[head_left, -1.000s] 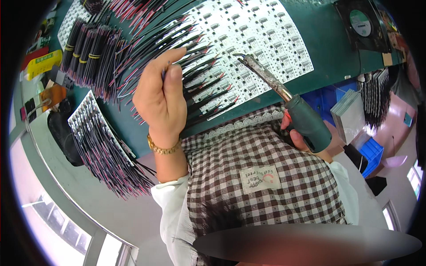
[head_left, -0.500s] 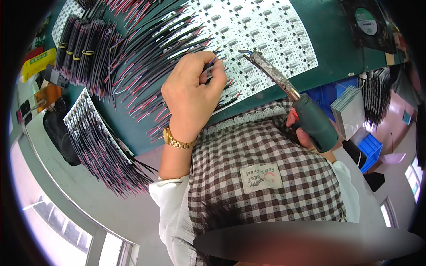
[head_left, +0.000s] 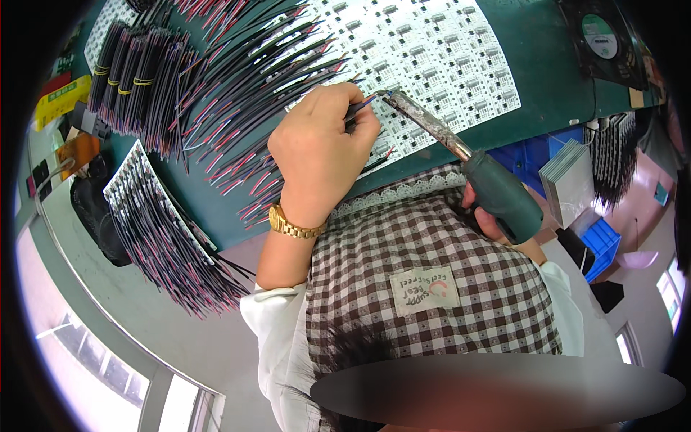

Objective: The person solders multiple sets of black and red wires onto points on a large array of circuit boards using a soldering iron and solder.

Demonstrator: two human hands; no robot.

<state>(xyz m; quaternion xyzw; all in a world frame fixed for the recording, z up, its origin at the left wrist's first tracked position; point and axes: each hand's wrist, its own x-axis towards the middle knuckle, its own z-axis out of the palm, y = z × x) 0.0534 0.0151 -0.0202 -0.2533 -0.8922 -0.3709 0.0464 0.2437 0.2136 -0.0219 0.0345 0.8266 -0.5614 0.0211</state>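
Observation:
My left hand [head_left: 320, 147] pinches a thin black cable [head_left: 367, 101] near its stripped end, with a blue strand showing beyond the fingertips. My right hand [head_left: 489, 219], partly hidden, grips a soldering iron [head_left: 500, 193] by its dark green handle. The iron's tip is at the cable's end; whether they touch I cannot tell. Both are over a sheet of white circuit boards [head_left: 453, 65] carrying small black parts. Many black cables with red and white ends [head_left: 273, 108] are fanned across the sheet's left side, partly under my left hand.
Banded cable bundles [head_left: 137, 83] lie at the far left of the green table [head_left: 543, 61]. A board sheet with cables attached [head_left: 169, 230] is at the left edge. At the far right stands a black fan-like unit [head_left: 601, 39]. Stacked panels [head_left: 568, 180] and a blue crate [head_left: 601, 241] are on the right.
My left hand has shifted slightly right with the cable. The soldering iron has moved left and a little down, bringing its tip to the cable's end.

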